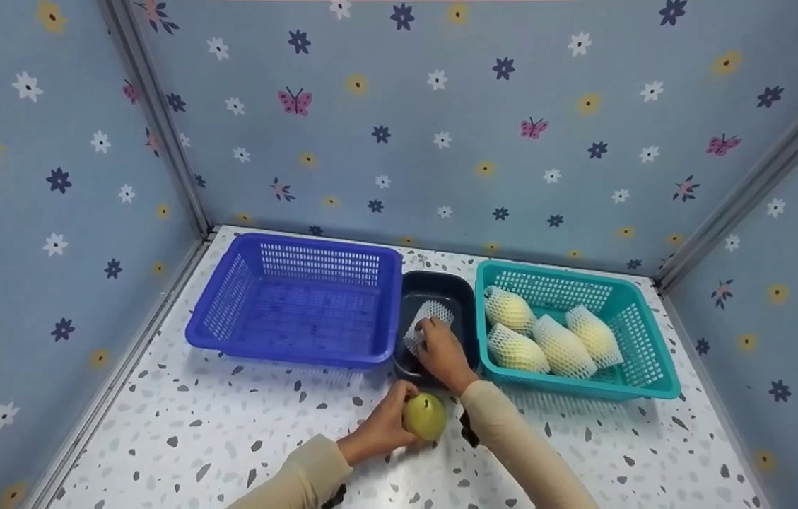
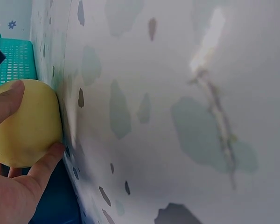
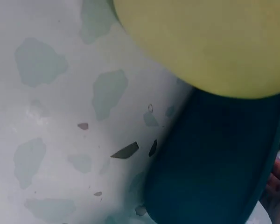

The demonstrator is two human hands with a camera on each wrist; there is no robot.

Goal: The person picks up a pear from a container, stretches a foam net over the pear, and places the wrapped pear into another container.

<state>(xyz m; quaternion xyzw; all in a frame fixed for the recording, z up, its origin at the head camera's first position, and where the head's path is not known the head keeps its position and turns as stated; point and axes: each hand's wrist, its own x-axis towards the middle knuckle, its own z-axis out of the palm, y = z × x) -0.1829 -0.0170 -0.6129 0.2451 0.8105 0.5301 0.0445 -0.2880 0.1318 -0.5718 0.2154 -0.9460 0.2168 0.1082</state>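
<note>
Close to the near end of the black tray [image 1: 441, 279], my left hand [image 1: 379, 426] grips a yellow-green pear [image 1: 427, 417], its dark stem facing up. Thumb and fingers wrap the pear's side in the left wrist view, where the pear [image 2: 30, 126] sits right at the speckled tabletop. My right hand [image 1: 444, 355] reaches into the tray and pinches a white foam net sleeve [image 1: 435, 309]. The right wrist view has the pear and the dark tray wall filling much of it, with part of the right hand [image 3: 277, 193] at the edge.
A purple-blue basket [image 1: 292, 360] stands left of the tray. On the right, a teal basket [image 1: 582, 387] holds several pears in foam nets [image 1: 565, 346]. Flower-patterned panels [image 1: 399, 106] enclose the speckled white table [image 1: 229, 431] at the back and sides.
</note>
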